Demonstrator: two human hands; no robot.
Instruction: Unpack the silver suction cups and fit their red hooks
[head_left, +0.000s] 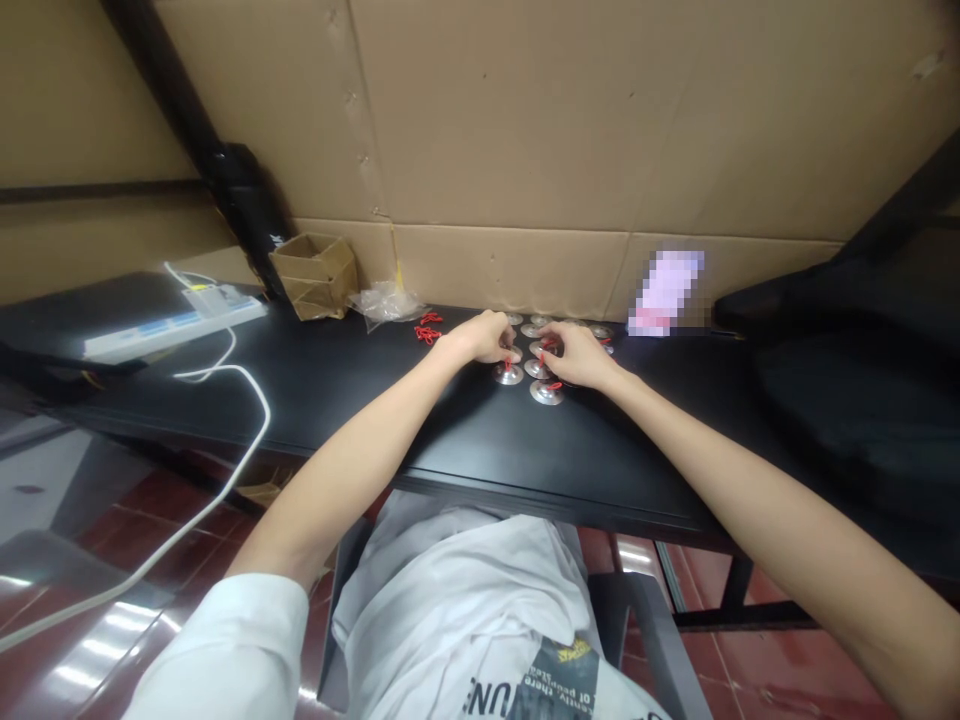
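Several small silver finger cymbals with red cord loops lie on the black table, among them a front-left cymbal (508,376), a front-right cymbal (547,395) and a middle cymbal (536,370). My left hand (486,338) has its fingers curled down over a cymbal just behind the front-left one, partly hiding it. Opposite it, my right hand (585,356) pinches at the red cord (550,345) of a cymbal, thumb and fingers bent around it. More cymbals stand in a back row (536,328), partly covered by both hands.
Loose red cords (428,332) lie left of my hands. Further left are a clear plastic bag (388,303), an open cardboard box (315,278) and a white power strip (172,328) with its cable. A blurred-out phone-like screen (666,292) leans on the cardboard wall; a dark bag (847,370) sits right.
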